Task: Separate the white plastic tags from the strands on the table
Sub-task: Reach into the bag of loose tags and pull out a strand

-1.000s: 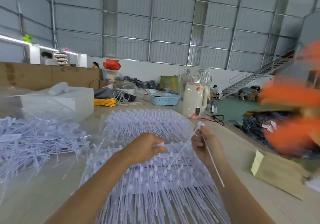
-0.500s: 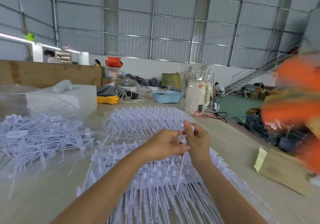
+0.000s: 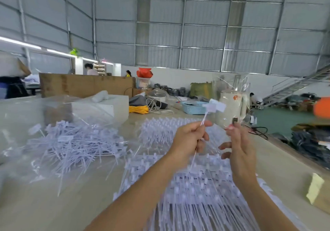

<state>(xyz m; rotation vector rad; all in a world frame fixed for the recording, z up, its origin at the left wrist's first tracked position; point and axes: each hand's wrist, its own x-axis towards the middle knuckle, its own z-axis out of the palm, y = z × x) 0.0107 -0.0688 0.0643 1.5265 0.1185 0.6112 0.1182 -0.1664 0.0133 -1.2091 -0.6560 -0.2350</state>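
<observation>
My left hand (image 3: 190, 138) is raised over the table and grips a thin white plastic tag (image 3: 213, 106) by its stem, the flat label end sticking up above my fingers. Beside it, my right hand (image 3: 238, 146) is lifted with the fingers spread and relaxed, holding nothing. Beneath both hands lies a broad sheet of joined white tag strands (image 3: 192, 191), reaching from the near edge toward the middle of the table. A loose heap of separated white tags (image 3: 75, 146) lies to the left on clear plastic film.
A white box (image 3: 105, 108) sits behind the loose heap. Farther back are a yellow cable coil (image 3: 138, 108), a blue basket (image 3: 193, 107) and a white kettle (image 3: 232, 109). A brown envelope (image 3: 319, 193) lies at the right edge of the wooden table (image 3: 44, 204).
Both hands were together on the strands; now my left hand has lifted with one tag and my right hand has let go and opened. The view swung left.
</observation>
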